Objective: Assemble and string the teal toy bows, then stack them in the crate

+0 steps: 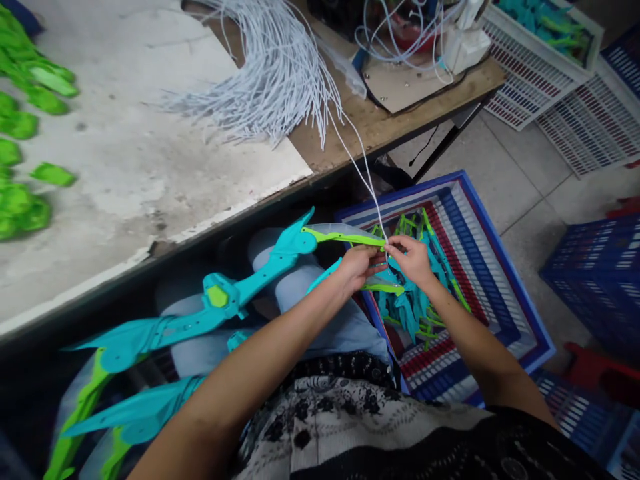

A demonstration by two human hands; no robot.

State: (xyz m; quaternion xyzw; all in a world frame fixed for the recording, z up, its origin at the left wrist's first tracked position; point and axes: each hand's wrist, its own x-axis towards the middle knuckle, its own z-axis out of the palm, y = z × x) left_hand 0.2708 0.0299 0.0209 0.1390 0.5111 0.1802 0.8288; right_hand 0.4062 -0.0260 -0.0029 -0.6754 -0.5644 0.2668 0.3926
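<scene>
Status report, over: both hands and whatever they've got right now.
Left hand gripping tip of teal toy bow. Right hand pinching white cord at that tip. Cord runs up to bundle on table. Blue crate of bows below hands.

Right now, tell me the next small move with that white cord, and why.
Probably draw the white cord snug through the toy bow's green tip. The left hand and right hand pinch it together right there, while the cord runs taut up to the bundle on the table.

The white cord's [367, 180] end is hidden between the fingertips [385, 252] — green parts [20, 127] run off the left edge.
</scene>
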